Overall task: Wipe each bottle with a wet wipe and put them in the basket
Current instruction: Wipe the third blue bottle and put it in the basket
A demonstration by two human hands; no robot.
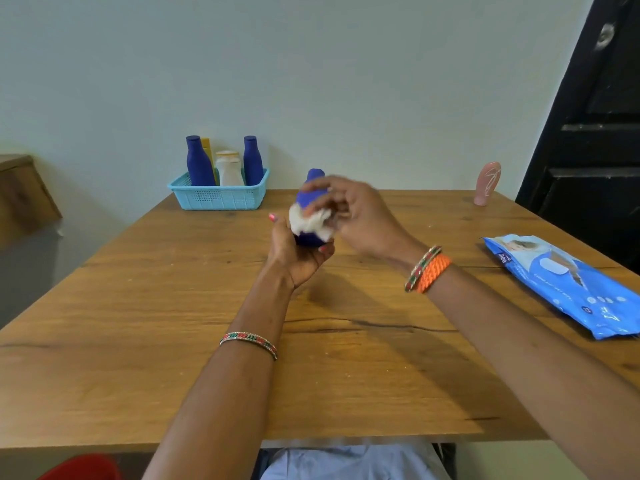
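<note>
Blue bottle (313, 195): upright in my left hand (294, 251), gripped low
Wipe (311, 221): right hand (356, 216) pinches it on the bottle
Basket (221, 197): beyond-left, left hand nearer

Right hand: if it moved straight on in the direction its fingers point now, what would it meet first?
The right hand points left, its fingers pressing a white wet wipe on the blue bottle that the left hand holds. It would meet that wipe and bottle first; the hand is blurred.
</note>
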